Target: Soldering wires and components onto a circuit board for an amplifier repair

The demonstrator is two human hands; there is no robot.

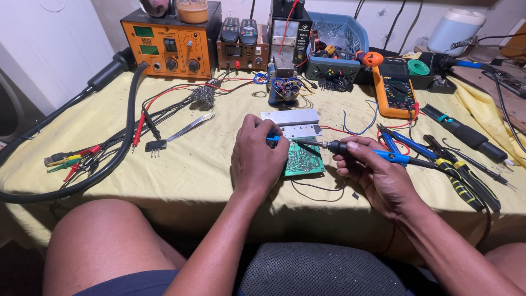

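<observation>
A green circuit board (304,160) with a silver heat sink (291,122) lies on the yellow cloth (181,170). My left hand (256,156) rests on the board's left side and pinches a small blue-tipped thing (273,138), too small to identify. My right hand (378,178) grips a blue-handled soldering iron (366,152) like a pen. Its tip points left and meets the board just beside my left fingers.
An orange rework station (171,48), a small brown meter box (243,52) and a power supply (290,38) stand at the back. An orange multimeter (395,90), pliers and screwdrivers (460,175) lie right. Cables, tweezers (190,126) and a thick black hose (118,137) lie left.
</observation>
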